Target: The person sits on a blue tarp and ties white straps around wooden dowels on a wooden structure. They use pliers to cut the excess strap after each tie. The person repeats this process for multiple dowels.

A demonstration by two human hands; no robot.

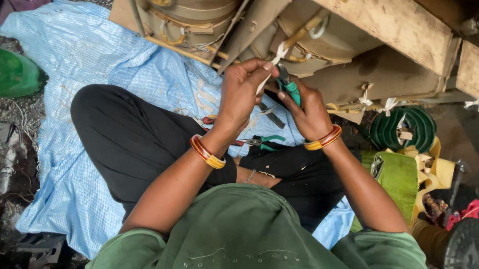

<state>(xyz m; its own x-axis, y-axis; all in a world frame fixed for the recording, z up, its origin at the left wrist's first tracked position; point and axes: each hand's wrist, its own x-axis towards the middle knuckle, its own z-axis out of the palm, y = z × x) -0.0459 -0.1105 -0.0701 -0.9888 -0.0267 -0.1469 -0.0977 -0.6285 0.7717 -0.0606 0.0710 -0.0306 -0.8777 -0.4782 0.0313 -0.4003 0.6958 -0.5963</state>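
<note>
Left hand [241,89] pinches white cloth tape [271,69] taut, up near transformer winding [313,38]. Right hand [308,112] clenched on green-handled cutter [289,87], jaws at tape, angled to snip. Spare green-handled pliers [261,143] on lap, within reach. Blue tarp [76,61] under crossed legs.

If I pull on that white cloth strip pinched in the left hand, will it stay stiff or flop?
The white strip probably flops: it looks thin and bends between the left hand and the winding. Likely very light. It runs taut now, so a pull may tug its tied end.
</note>
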